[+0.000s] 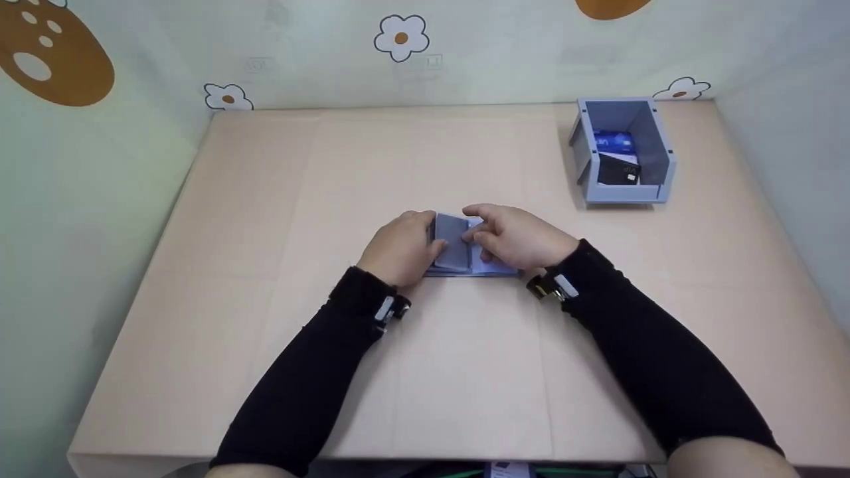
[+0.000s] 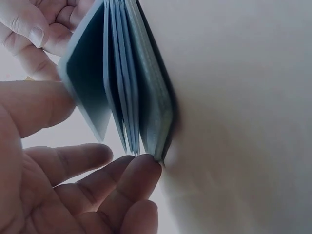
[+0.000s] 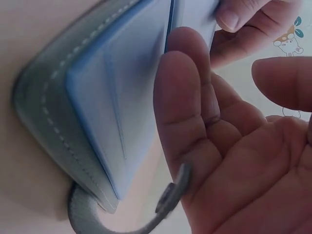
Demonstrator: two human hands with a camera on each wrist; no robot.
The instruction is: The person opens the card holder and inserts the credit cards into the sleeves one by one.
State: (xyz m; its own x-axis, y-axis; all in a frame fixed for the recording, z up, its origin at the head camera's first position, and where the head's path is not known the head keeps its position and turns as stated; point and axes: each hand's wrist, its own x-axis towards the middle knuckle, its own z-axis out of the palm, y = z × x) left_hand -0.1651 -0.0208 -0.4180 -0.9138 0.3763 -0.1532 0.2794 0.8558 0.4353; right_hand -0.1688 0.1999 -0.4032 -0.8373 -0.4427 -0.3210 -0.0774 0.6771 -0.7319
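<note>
A card holder (image 1: 493, 262) with a stitched grey cover lies spread on the table, its clear sleeves (image 2: 124, 73) fanned upright in the left wrist view. My left hand (image 1: 402, 247) grips its left part, thumb against an outer leaf and fingertips at the lower edges. Over the right part is my right hand (image 1: 521, 236), fingers loosely bent, fingertips right at the leaves and thumb apart. In the right wrist view, a pale inner pocket (image 3: 112, 97) faces up. A strap (image 3: 87, 209) with a snap curls out from the cover beneath that hand.
A grey-blue open-front bin (image 1: 627, 192) stands at the table's back right, holding a blue card (image 1: 614, 141) and a black card (image 1: 617, 171). Walls with flower prints border the cloth-covered table (image 1: 332, 166) at the back and sides.
</note>
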